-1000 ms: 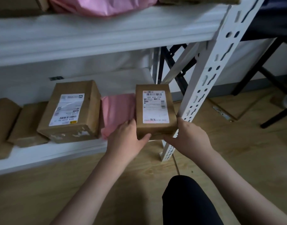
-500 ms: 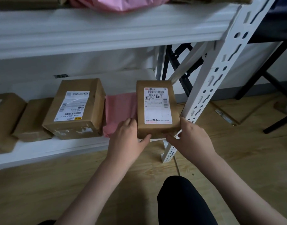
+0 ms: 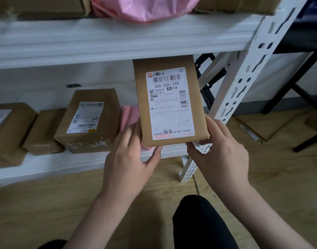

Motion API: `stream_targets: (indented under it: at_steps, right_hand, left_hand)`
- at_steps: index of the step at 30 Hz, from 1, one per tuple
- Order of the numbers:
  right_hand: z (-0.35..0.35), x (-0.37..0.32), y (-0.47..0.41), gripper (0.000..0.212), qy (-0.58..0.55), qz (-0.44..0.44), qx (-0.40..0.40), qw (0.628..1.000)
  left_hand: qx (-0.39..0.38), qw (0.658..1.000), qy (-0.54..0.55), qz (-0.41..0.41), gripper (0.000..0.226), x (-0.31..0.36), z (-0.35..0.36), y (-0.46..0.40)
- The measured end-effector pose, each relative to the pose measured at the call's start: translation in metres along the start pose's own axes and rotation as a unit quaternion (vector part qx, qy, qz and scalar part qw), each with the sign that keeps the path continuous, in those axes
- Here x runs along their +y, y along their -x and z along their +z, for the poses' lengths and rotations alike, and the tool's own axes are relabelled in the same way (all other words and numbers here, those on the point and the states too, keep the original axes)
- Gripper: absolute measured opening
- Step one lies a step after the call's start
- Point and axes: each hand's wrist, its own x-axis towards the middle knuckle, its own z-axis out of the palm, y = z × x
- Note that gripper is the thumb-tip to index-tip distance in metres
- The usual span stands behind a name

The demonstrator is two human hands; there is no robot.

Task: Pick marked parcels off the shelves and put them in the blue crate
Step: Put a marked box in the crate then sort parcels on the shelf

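Both hands, left (image 3: 130,159) and right (image 3: 220,155), grip flat brown cardboard parcel (image 3: 169,105) by bottom corners; shallow hold, could tip forward.

Wooden floor (image 3: 279,177), white slotted upright (image 3: 243,72), black chair legs (image 3: 308,105), a dark-clad knee (image 3: 199,223)

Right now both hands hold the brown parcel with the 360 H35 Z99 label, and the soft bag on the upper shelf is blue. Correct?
Not quite. The head view shows the bag on the upper shelf is pink, not blue. The rest stands: left hand and right hand hold the brown parcel, labelled 360 H35 Z99.
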Motion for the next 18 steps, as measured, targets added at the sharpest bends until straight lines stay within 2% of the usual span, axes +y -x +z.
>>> stream_targets:
  at_steps: [5, 9, 13, 18]
  right_hand:
    - [0.002, 0.009, 0.003, 0.064, 0.002, 0.011, -0.028, 1.000]
    - [0.008, 0.022, 0.007, 0.064, 0.008, 0.025, -0.056, 0.998]
    - [0.024, 0.039, 0.014, 0.069, 0.005, 0.041, -0.101, 0.994]
    - [0.041, 0.060, 0.020, 0.064, -0.006, 0.055, -0.141, 0.988]
  left_hand:
    - [-0.011, 1.000, 0.011, 0.005, 0.064, 0.000, 0.006, 0.001]
    - [-0.057, 0.998, 0.021, -0.008, 0.057, -0.003, 0.021, 0.002]
    - [-0.099, 0.991, 0.086, -0.034, 0.051, -0.011, 0.045, 0.008]
    - [-0.144, 0.985, 0.085, -0.036, 0.058, -0.016, 0.063, 0.011]
